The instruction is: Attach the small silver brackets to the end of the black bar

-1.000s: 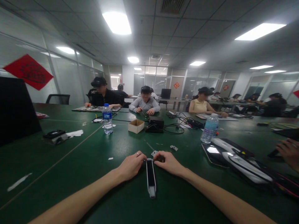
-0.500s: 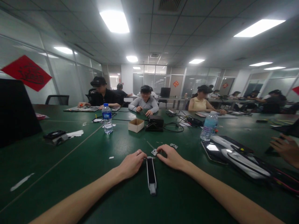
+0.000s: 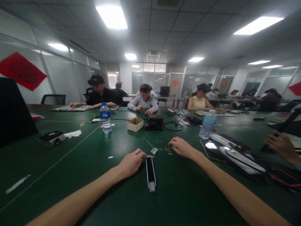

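A narrow black device with a white rim and a grey end [image 3: 150, 172] lies lengthwise on the green table before me. My left hand [image 3: 133, 162], a ring on one finger, rests beside it with curled fingers pinching its far end. Just beyond that end sits a small metal plate with holes [image 3: 154, 151]; a thin pale strip [image 3: 149, 144] lies behind it. Several tiny ring-like metal pieces [image 3: 168, 150] are scattered to the plate's right. My right hand [image 3: 182, 147] is over the table at their right side, fingertips bent down and together; whatever they hold is hidden.
Farther back stand an open cardboard box [image 3: 135, 125], a black device [image 3: 154, 122] with cables, and two water bottles [image 3: 105, 117]. White-and-black equipment [image 3: 242, 157] lies on the right near another person's hand [image 3: 281, 146]. Several people sit opposite.
My right hand has moved right and away from the holed metal plate, uncovering the tiny ring-like pieces. My left hand stays at the device's far end. The view has shifted slightly.
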Tool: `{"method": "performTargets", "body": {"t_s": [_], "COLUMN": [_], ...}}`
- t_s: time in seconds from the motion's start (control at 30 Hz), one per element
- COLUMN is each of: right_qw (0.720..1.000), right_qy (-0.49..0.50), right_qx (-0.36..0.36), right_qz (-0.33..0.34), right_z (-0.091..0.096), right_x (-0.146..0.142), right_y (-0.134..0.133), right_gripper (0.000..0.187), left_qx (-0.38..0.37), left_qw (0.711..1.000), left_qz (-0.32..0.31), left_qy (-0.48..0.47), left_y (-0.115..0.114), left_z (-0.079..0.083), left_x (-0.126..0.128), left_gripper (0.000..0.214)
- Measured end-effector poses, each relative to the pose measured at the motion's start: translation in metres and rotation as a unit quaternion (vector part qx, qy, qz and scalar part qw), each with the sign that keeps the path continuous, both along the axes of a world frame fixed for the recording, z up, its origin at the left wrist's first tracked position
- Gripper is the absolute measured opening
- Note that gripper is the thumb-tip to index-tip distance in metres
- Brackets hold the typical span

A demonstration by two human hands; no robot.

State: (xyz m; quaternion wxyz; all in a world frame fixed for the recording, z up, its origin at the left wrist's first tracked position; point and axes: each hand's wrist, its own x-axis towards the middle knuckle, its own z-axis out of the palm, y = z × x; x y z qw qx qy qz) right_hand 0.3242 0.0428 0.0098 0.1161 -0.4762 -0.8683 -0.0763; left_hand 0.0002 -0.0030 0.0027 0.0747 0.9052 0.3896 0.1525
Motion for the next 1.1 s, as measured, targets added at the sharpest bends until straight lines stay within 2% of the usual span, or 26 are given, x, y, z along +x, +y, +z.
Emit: {"method": "performTargets", "body": {"t_s": [0.13,0.27,0.47,0.7,0.9,1.1], "right_qw": [0.999,1.0,0.999,0.99,0.996,0.997], "right_qy": [0.01,-0.004,0.003,0.043,0.035,0.056], "right_qx": [0.003,-0.012,-0.017,-0.078,-0.043,0.051], "right_qz": [0.032,0.029,-0.029,-0.105,-0.076,-0.022], "right_z": [0.003,0.002,-0.003,-0.009,-0.006,0.006], "right_x": [-0.006,-0.008,-0.012,-0.011,-0.011,-0.029], "right_y": [-0.004,-0.005,-0.002,0.001,-0.001,-0.017], "right_gripper": [0.023,0.02,0.013,0.014,0.014,0.009], "left_qx": [-0.009,-0.01,-0.011,-0.017,-0.017,-0.01], "left_qw": [1.0,1.0,1.0,1.0,1.0,1.0], "left_qz": [0.003,-0.001,0.004,0.01,0.009,0.004], "left_qy": [-0.003,-0.006,-0.001,0.006,0.005,0.001], "left_y": [0.0,-0.001,-0.002,-0.004,-0.002,-0.003], "left_z": [0.001,0.001,0.004,0.007,0.003,0.004], "left_x": [0.0,0.0,0.001,0.002,0.002,0.002], "left_gripper": [0.027,0.028,0.027,0.027,0.028,0.027]}}
